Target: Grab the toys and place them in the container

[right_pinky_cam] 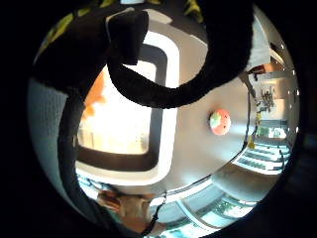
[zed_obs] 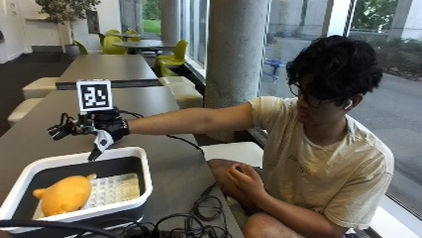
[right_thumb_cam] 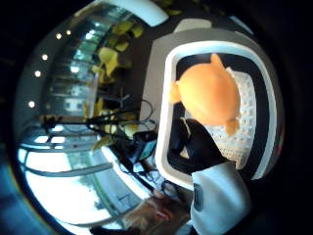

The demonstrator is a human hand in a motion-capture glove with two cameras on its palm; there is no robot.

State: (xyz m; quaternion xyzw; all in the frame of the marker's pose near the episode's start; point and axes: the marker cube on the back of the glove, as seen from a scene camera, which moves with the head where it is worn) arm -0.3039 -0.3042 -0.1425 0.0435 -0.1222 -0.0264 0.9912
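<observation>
In the outside view my gloved right hand [zed_obs: 104,130] hovers just above the far rim of the white-rimmed black container [zed_obs: 143,173], fingers loosely curled and holding nothing. An orange soft toy [zed_obs: 63,196] lies inside on a white grid insert [zed_obs: 115,188]. The thumb side palm view looks down on the same orange toy [right_thumb_cam: 210,95] in the container [right_thumb_cam: 164,98], with a gloved fingertip [right_thumb_cam: 198,142] over the rim. The little finger side view shows a curled finger [right_pinky_cam: 148,96] across the container [right_pinky_cam: 171,99], and a small red and green toy [right_pinky_cam: 220,122] on the grey table beside it.
Black cables [zed_obs: 191,223] lie on the table near the container's front corner. The person's bare left hand [zed_obs: 240,176] rests in their lap. A long grey table [zed_obs: 165,163] stretches away behind the hand, with a pillar [zed_obs: 234,49] to the right.
</observation>
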